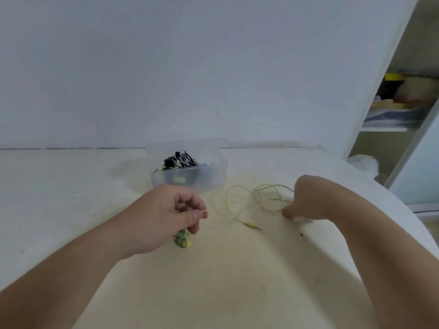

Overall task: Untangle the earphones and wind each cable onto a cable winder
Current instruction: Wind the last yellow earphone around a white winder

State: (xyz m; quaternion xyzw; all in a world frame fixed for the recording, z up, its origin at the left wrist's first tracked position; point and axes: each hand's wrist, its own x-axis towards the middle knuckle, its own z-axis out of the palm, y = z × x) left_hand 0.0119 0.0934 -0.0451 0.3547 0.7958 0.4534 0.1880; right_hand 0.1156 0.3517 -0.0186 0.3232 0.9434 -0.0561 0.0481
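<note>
Two hands (164,217), cable (249,224), inside table (71,186) edge

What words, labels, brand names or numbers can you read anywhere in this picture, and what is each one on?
No text can be read anywhere in this view.
In the clear plastic box, the black-and-white item shows stripes only, too blurred for letters.
On the green cable winder and the yellow cable: no print visible.
On the shelf items at the right: too blurred to read.
</note>
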